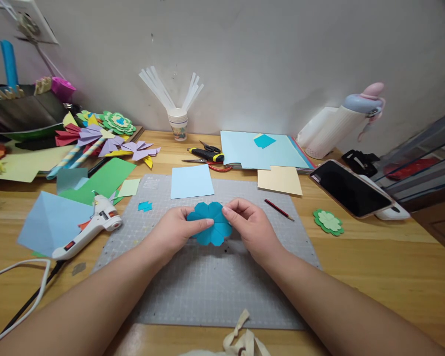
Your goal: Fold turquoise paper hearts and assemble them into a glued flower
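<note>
Between my two hands is a blue paper flower (212, 232) with rounded petals and fold creases, held above the grey cutting mat (193, 291). My left hand (176, 227) pinches its left side, the thumb lying across the front. At the upper right edge, my right hand (246, 222) grips a petal between thumb and fingers. Beyond the flower lies a light blue paper square (192, 181). Small blue paper scraps (145, 206) rest on the mat to the left. A pencil (279, 210) lies right of my right hand.
A white glue gun (89, 230) with its cord lies at left, beside green paper (107, 180) and folded paper flowers (96, 138). Scissors and a yellow-black cutter (206, 154) lie behind the mat. At right are a phone (350, 188), a green paper flower (328, 222) and a bottle (341, 126).
</note>
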Demonstrator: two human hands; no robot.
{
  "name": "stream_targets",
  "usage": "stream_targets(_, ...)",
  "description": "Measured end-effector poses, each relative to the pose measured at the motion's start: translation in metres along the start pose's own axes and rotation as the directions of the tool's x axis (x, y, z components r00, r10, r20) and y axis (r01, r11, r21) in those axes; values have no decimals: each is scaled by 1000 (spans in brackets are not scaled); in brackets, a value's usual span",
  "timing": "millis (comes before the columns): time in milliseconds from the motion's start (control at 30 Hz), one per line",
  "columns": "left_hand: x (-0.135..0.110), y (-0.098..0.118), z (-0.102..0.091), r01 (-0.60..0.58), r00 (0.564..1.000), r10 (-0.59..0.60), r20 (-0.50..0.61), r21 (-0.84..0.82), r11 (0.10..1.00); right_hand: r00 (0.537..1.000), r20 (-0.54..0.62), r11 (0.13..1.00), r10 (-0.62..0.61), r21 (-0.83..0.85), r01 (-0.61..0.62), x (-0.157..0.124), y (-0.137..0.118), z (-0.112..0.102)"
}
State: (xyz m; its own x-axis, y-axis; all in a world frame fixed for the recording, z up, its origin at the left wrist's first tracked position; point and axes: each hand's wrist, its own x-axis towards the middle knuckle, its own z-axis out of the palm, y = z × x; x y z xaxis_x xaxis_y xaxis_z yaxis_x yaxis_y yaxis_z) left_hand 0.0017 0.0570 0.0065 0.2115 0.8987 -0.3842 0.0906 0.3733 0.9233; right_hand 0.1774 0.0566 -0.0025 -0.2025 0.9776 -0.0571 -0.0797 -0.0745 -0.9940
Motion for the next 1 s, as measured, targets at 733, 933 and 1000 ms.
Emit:
stream_targets(733, 5, -7, -4, -42, 999, 41, -7, -189, 981, 1000, -1, 998, -5, -65, 5, 2, 3, 1)
stream_targets(933, 4, -5, -3, -36, 999, 34, -17, -202, 979, 1000, 27, 998, -10, -56, 12, 2, 3, 1)
stream_targets(1000, 4, -3, -2, -52, 998, 44, -43, -220, 974, 998, 59, 999, -16, -27, 18, 1, 2, 2)
